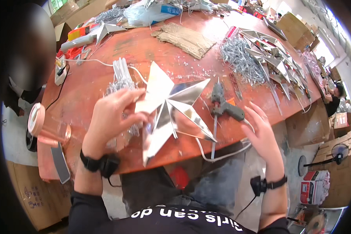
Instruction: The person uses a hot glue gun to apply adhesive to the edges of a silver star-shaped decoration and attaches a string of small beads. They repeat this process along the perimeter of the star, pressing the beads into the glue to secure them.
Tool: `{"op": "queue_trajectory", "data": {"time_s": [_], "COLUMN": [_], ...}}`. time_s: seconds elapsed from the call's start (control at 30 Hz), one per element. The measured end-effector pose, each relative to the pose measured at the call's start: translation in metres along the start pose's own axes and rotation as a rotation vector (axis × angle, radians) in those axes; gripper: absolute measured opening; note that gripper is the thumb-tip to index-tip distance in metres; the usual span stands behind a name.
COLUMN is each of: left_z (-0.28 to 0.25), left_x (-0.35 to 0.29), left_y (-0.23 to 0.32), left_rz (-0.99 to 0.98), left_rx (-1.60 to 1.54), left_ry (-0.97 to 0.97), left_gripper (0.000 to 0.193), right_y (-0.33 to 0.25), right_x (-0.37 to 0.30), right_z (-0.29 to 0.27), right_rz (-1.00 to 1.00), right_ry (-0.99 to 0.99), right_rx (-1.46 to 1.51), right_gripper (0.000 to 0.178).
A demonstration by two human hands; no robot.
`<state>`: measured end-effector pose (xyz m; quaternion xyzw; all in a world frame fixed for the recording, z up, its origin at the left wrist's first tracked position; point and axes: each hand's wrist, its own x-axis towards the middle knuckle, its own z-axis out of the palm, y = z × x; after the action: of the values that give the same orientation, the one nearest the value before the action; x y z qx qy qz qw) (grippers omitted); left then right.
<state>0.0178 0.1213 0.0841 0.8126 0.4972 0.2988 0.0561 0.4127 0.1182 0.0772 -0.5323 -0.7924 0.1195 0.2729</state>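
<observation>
- Worn reddish-brown tabletop (pixel 80 91), flat and stained, strewn with silvery scraps.
- Mirror-bright star (pixel 165 103), creased into sharp, smooth facets, at the table's near edge.
- Left hand (pixel 113 111), at the star's nine o'clock, thumb and fingers closed around its left point.
- Right hand (pixel 262 130), toward four o'clock, empty, fingers loosely spread.
- Matte grey plastic glue gun (pixel 224 104) at three o'clock, just beside that hand.
- Wiry, tangled silver tinsel (pixel 242 60) at two; torn, ridged cardboard (pixel 184 39) near twelve.

Black short-sleeved shirt (pixel 171 225) with white lettering (pixel 179 215), black wrist straps (pixel 277 182) with boxy black modules (pixel 109 165) and thin cables (pixel 246 206)
</observation>
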Motion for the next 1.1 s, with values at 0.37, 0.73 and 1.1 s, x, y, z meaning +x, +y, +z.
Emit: {"op": "queue_trajectory", "data": {"time_s": [0.37, 0.73, 1.1], "left_z": [0.005, 0.01, 0.003], "left_x": [-0.011, -0.015, -0.015], "left_y": [0.006, 0.002, 0.002], "left_rz": [-0.079, -0.342, -0.526], "left_rx": [-0.11, -0.581, -0.732], "left_ry": [-0.046, -0.141, -0.235], "left_gripper": [0.063, 0.068, 0.066], "right_y": [0.011, -0.021, -0.053], "right_x": [0.073, 0.045, 0.081], "right_z": [-0.012, 0.01, 0.01], "right_rz": [-0.044, 0.126, -0.46], "right_ry": [-0.128, 0.164, -0.267], "right_rx": [-0.311, 0.884, 0.334], "right_gripper": [0.037, 0.054, 0.084]}}
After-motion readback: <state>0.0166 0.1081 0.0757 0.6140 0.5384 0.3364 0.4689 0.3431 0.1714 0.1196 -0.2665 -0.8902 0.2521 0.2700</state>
